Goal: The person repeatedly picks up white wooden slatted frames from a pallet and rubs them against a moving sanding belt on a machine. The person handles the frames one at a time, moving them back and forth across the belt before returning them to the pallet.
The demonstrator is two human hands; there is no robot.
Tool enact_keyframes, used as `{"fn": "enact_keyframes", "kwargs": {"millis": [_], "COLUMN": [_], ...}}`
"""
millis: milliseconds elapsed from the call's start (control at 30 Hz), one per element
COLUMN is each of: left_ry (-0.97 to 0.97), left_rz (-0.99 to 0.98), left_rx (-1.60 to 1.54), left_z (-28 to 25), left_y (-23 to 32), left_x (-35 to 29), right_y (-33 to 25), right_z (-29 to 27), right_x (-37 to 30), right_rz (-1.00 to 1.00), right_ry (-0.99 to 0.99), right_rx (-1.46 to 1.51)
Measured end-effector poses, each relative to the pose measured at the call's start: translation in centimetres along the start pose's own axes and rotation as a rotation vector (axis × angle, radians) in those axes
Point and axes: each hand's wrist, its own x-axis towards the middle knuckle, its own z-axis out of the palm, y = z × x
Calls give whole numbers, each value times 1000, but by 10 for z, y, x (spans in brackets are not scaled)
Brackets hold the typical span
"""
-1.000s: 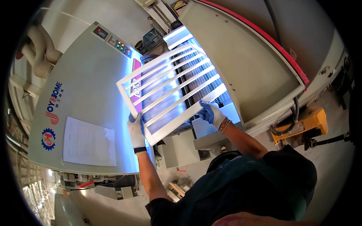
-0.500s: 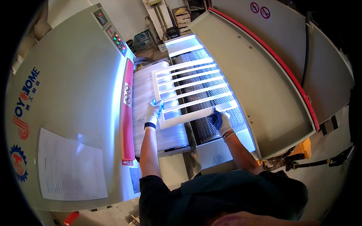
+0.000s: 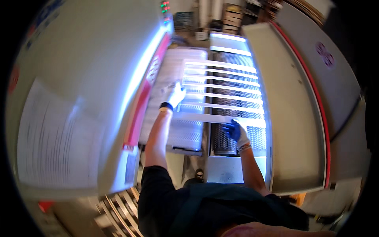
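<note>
A white slatted frame (image 3: 215,118) with several parallel bars lies across the gap between two belts. Its left end is over the pale ridged belt (image 3: 189,136), its right end over the dark mesh belt (image 3: 226,144). My left hand (image 3: 175,95), in a white glove with a dark wristband, is at the frame's left side rail; glare and blur hide how its fingers lie. Along the near rail, my right hand (image 3: 237,132), in a white glove with blue fingers, grips the edge from the near side.
To the left stands a large machine housing (image 3: 106,59) with a red strip (image 3: 146,93) and a glowing slot; a printed sheet (image 3: 59,138) hangs on it. A raised cover panel (image 3: 290,106) with red edging stands right. Stacked slatted pieces (image 3: 122,211) lie lower left.
The view has turned, and the machines now stand more upright in it. My left hand has shifted farther along the left rail, away from me. My right hand stays at the near rail.
</note>
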Motion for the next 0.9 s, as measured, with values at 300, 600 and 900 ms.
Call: {"fn": "enact_keyframes", "kwargs": {"millis": [300,600,900], "left_ry": [281,-143,-711], "left_rz": [-919,-1141,-1660], "left_rx": [-1821,-1724,-1687], "left_z": [-174,-303,-475], "left_y": [49,228,367], "left_x": [-164,-404,-552], "right_y": [-29,40,47], "right_z": [53,223,279], "right_x": [-32,-222,-401], "right_rz": [-33,-288,-1719], "right_ry": [17,-679,-794], "right_rx": [-209,-394,-577]}}
